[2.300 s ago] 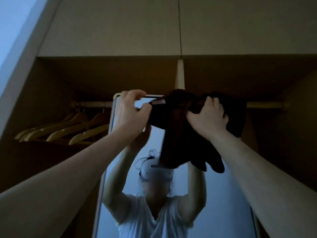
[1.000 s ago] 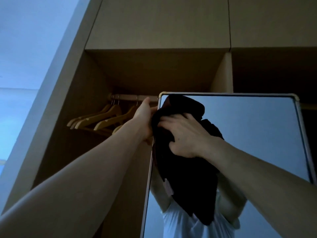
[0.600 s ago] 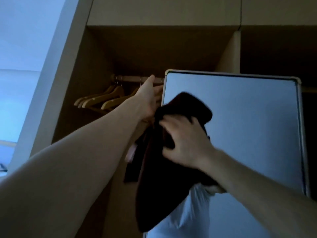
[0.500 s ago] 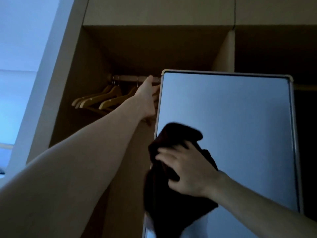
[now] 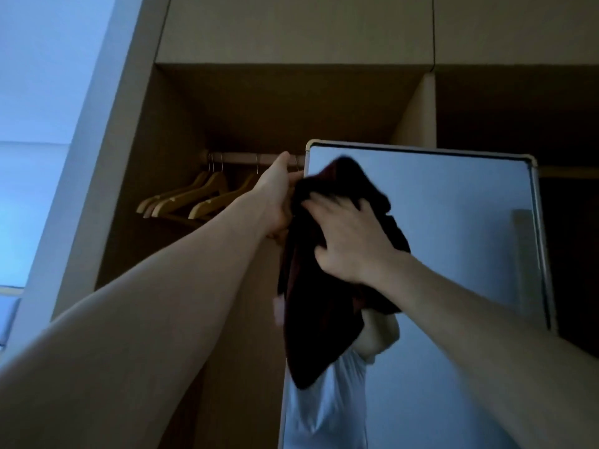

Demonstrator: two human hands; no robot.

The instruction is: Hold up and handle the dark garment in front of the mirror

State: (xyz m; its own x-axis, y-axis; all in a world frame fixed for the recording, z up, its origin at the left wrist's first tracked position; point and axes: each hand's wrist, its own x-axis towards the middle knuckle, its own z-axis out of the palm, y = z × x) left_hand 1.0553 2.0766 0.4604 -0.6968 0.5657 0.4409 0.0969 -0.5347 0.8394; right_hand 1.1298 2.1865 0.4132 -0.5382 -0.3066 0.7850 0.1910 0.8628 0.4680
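A tall framed mirror (image 5: 453,254) stands in front of an open wooden wardrobe. My right hand (image 5: 346,234) presses a dark cloth (image 5: 311,312) against the glass near the mirror's upper left corner, fingers spread over the cloth. The cloth hangs down below the hand. My left hand (image 5: 278,196) is raised at the mirror's left edge, thumb up; its fingers are hidden behind the frame and the cloth. The mirror reflects a person in a white shirt, mostly behind the cloth.
Several wooden hangers (image 5: 188,199) hang on a rail (image 5: 252,158) inside the wardrobe's left bay. A vertical divider (image 5: 418,111) separates it from a dark right bay. Closed upper cabinet doors (image 5: 291,27) run above. A pale wall (image 5: 48,92) lies to the left.
My right hand has carried the cloth back up the glass from lower down to the upper left corner. My left hand stays at the mirror's left edge.
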